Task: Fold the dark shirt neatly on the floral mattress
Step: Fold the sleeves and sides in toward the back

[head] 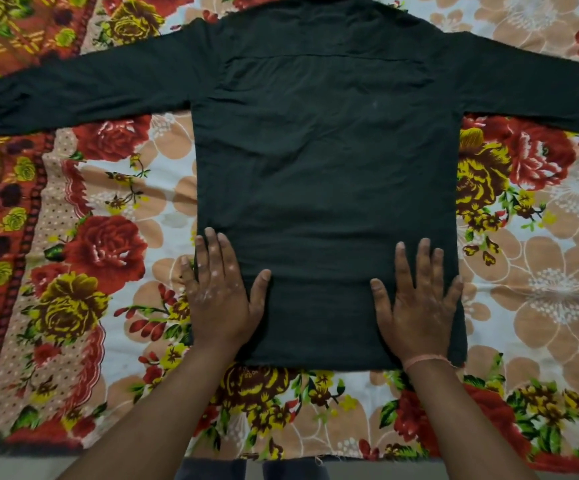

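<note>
Two flat hands press the dark shirt (322, 174) near its bottom hem: the left hand (220, 299) at the lower-left edge, the right hand (416, 306) at lower right, fingers spread. The shirt lies back-up, sleeves outstretched, across the floral mattress (115, 237).

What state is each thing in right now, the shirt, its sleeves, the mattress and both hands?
dark shirt: spread flat, not yet folded, hem nearest the person.
sleeves: both stretched out sideways, unfolded.
left hand: open, flat on the shirt's lower left edge.
right hand: open, flat on the shirt near the hem.
floral mattress: lying under the shirt.
</note>
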